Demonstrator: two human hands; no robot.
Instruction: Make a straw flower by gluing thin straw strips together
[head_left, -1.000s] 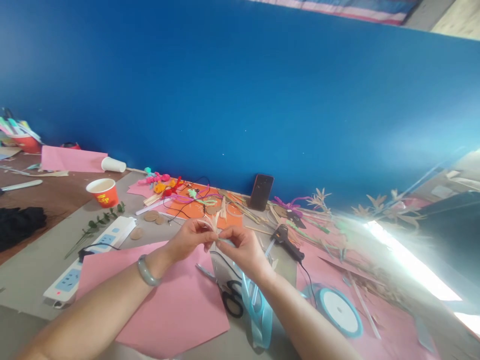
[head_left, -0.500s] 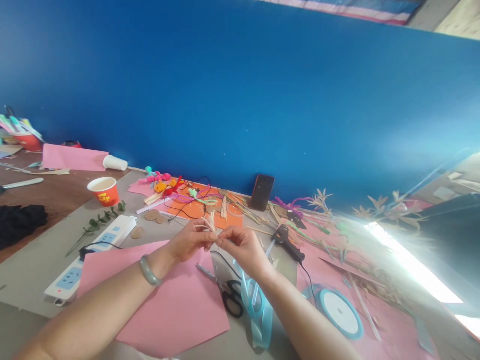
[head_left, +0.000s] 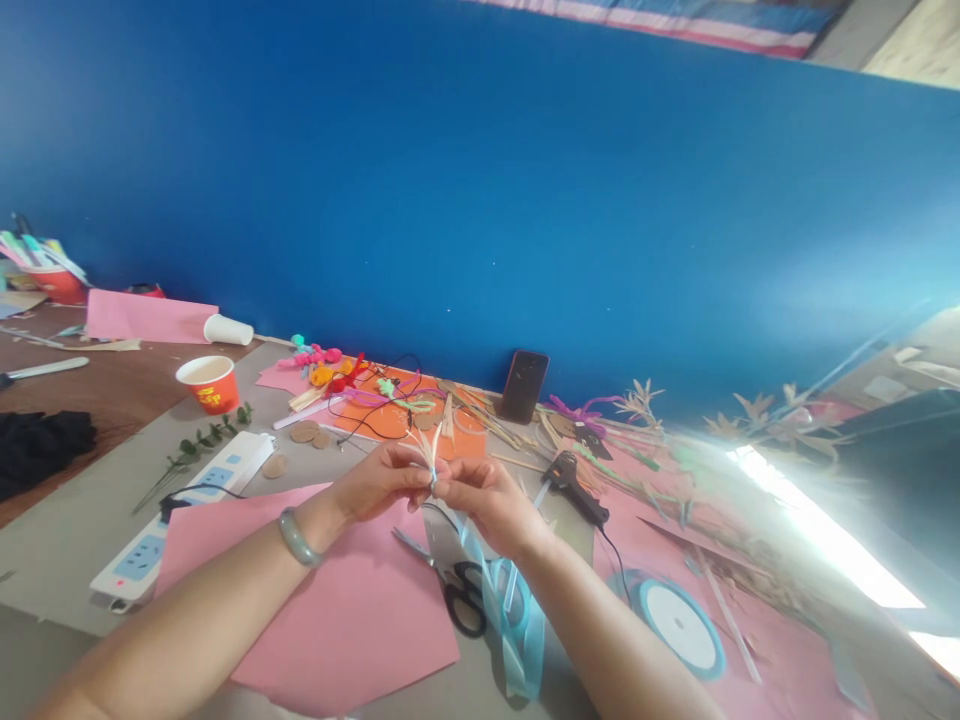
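Observation:
Above the pink paper, my left hand is closed in a pinch on a small bundle of pale, thin strips that fan upward. My right hand meets it at the bundle's base, its thumb and fingers pinched on a light blue ribbon. A bit of blue shows at the base between the fingertips. From below the right hand the ribbon hangs to loose loops on the table. Black-handled scissors lie beside those loops, partly over the paper's edge.
A glue gun and a ribbon spool lie to the right. On the left are a power strip, a leafy sprig and a paper cup. A phone leans against the blue wall.
The bundle's strips now stand higher and more spread above my fingers. Blue shows at its base. My right hand has shifted slightly, and the ribbon below it is drawn up straighter.

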